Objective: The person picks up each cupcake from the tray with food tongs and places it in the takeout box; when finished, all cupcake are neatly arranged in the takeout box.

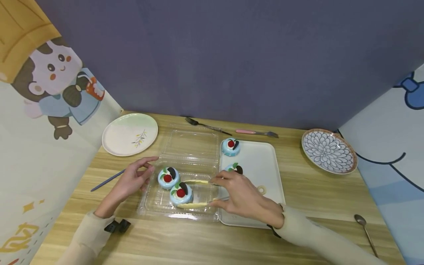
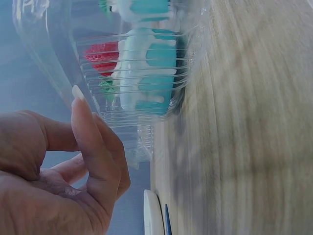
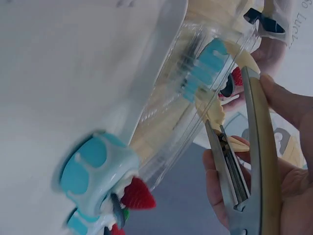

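Observation:
My right hand (image 1: 241,193) grips metal-and-cream tongs (image 1: 195,205), thumb on one arm and fingers on the other. The tips of the tongs stand either side of a light-blue toy cake (image 1: 175,200) with a red berry, a dark cookie and a green leaf. It sits in an unlidded clear plastic box (image 1: 203,212), next to a similar cake (image 1: 168,178). By the box's left edge is my left hand (image 1: 132,178), fingers loosely bent; in the left wrist view a fingertip (image 2: 79,95) is at the wall, contact unclear.
A white tray (image 1: 261,154) right of the box bears two more cakes, one (image 1: 228,148) at its back corner, and a pale ring (image 1: 261,189). Around lie a white plate (image 1: 122,136), a patterned plate (image 1: 329,151), a black fork (image 1: 208,126), a pink-handled utensil (image 1: 248,131) and a spoon (image 1: 364,226).

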`<state>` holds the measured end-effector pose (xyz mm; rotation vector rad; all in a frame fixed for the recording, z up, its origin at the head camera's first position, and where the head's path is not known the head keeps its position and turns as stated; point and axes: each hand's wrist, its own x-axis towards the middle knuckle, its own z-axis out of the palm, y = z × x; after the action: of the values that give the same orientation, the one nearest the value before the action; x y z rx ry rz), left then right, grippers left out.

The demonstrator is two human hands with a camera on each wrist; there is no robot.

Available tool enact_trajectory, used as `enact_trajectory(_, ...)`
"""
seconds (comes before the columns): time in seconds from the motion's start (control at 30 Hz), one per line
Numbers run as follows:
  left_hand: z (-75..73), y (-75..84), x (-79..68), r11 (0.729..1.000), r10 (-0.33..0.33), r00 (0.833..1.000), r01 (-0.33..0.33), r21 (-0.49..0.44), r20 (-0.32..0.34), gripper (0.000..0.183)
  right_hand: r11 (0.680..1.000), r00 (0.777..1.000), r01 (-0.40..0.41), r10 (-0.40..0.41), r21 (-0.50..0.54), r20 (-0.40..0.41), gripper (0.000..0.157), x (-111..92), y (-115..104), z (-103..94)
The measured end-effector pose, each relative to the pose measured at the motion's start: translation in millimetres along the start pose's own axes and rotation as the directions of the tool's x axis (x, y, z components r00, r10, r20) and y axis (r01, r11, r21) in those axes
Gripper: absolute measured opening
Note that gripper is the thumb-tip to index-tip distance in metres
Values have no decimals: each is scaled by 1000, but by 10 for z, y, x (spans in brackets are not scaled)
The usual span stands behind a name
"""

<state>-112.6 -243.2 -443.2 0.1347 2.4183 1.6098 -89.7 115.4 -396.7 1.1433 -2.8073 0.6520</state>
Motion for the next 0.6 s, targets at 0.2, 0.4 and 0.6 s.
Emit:
enact_trajectory(0.2,3,-20,10,1000,-5,1000,5,8,-4,42,999,999,37,-37,-2,-1,56,44,-69,78)
enact_trajectory(0.4,3,-32,18,1000,1,1000,-1,20,-8,41,999,999,47,-47,-13,-7,58,53,-96,125)
enact_trajectory(0.6,0,-26,20,1000,5,1000,-5,14,-9,41,999,999,48,-48,-12,-7,57,51,-111,140)
